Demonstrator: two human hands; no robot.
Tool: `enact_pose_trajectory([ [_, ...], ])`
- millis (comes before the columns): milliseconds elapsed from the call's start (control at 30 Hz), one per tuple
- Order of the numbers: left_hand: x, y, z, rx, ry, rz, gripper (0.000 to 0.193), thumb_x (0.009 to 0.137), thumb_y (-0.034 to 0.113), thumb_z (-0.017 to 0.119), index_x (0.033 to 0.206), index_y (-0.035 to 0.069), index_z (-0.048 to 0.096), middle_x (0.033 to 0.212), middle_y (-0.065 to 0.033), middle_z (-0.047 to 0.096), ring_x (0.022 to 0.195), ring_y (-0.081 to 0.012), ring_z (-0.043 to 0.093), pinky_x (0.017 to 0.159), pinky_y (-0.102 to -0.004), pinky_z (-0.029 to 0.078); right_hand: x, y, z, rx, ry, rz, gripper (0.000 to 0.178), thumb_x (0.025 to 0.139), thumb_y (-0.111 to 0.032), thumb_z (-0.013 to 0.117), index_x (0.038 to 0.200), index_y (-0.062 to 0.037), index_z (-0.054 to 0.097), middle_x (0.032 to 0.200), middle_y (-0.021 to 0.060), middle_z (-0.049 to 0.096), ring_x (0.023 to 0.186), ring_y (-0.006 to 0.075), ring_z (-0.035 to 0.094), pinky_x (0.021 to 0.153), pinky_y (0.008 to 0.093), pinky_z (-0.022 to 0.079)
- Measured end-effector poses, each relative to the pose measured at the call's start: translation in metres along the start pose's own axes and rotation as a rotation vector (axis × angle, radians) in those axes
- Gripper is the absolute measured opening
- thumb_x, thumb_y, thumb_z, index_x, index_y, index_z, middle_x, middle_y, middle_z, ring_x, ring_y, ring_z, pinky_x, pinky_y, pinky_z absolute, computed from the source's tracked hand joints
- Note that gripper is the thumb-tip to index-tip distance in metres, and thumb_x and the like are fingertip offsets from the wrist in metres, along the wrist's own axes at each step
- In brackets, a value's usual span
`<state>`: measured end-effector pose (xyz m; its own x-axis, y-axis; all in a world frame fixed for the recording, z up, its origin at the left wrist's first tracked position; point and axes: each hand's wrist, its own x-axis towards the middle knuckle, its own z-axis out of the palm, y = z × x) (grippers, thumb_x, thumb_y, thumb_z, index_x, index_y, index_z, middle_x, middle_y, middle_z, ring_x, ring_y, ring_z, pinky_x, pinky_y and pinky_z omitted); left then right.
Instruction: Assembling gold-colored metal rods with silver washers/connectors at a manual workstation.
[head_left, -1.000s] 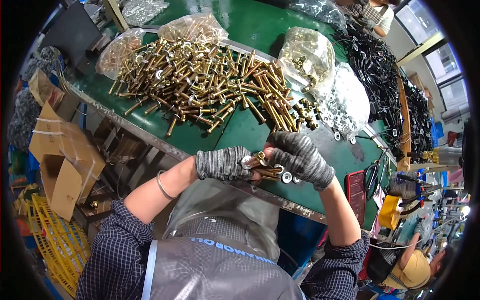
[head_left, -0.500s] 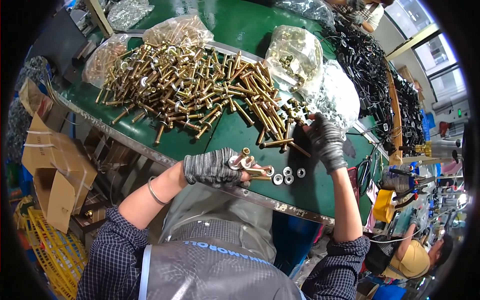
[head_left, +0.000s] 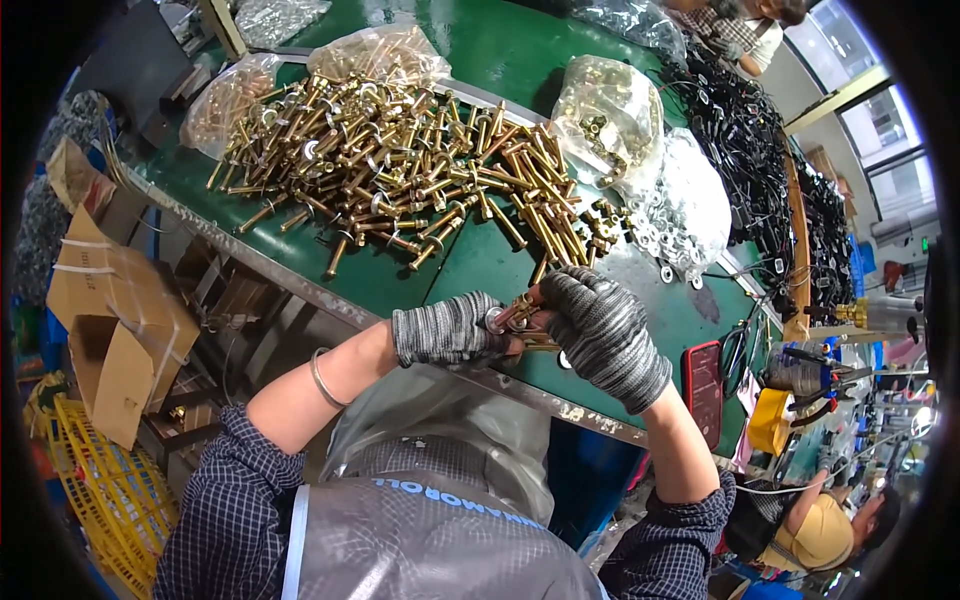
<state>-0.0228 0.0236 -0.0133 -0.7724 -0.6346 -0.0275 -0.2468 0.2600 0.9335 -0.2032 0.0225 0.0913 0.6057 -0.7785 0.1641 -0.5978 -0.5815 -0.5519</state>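
Note:
My left hand (head_left: 450, 330), in a grey striped knit glove with bare fingertips, is closed around several gold-coloured bolts (head_left: 519, 312) near the table's front edge. Washers sit on some of them. My right hand (head_left: 603, 335), in a matching glove, meets the bolt ends with its fingers pinched together. What lies between those fingertips is hidden. A flat washer (head_left: 565, 360) shows partly under the right hand. Beyond both hands lies a large pile of bolts (head_left: 360, 160), many with washers on. Loose gold nuts (head_left: 606, 225) lie to its right, beside scattered silver washers (head_left: 668, 240).
A clear bag of nuts (head_left: 608, 115) stands behind the loose nuts. Black cables (head_left: 735, 160) heap along the right. A red-framed tray (head_left: 702, 395) and yellow tape roll (head_left: 770, 417) lie at the right edge. A cardboard box (head_left: 125, 315) stands left; a co-worker (head_left: 825, 530) sits far right.
My right hand has come from the loose nuts back toward me, to the bolts in my left hand. It now covers most of the loose washers. The left hand keeps its hold.

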Motion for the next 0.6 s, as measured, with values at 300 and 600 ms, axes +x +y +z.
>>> enact_pose_trajectory([
  [300, -0.001, 0.016, -0.007, -0.033, 0.035, 0.146, 0.035, 0.084, 0.026, 0.05, 0.114, 0.008, 0.048, 0.054, -0.008, 0.048, 0.047, -0.0161, 0.042, 0.047, -0.0284, 0.037, -0.005, -0.001, 0.008, -0.497, -0.075, -0.06, 0.018, 0.068, -0.019, 0.054, 0.081, -0.0063, 0.053, 0.077, 0.0103, 0.055, 0.076, 0.027, 0.055, 0.063, 0.0378, 0.043],
  [600, 0.001, 0.004, 0.002, -0.196, -0.019, -0.051, 0.023, 0.084, 0.025, 0.05, 0.086, 0.003, 0.057, 0.055, -0.006, 0.049, 0.047, -0.0127, 0.041, 0.047, -0.0256, 0.036, -0.002, 0.0, 0.008, -0.505, -0.04, -0.186, 0.022, 0.067, -0.022, 0.056, 0.081, -0.0054, 0.054, 0.079, 0.0107, 0.054, 0.08, 0.0276, 0.053, 0.069, 0.0371, 0.043],
])
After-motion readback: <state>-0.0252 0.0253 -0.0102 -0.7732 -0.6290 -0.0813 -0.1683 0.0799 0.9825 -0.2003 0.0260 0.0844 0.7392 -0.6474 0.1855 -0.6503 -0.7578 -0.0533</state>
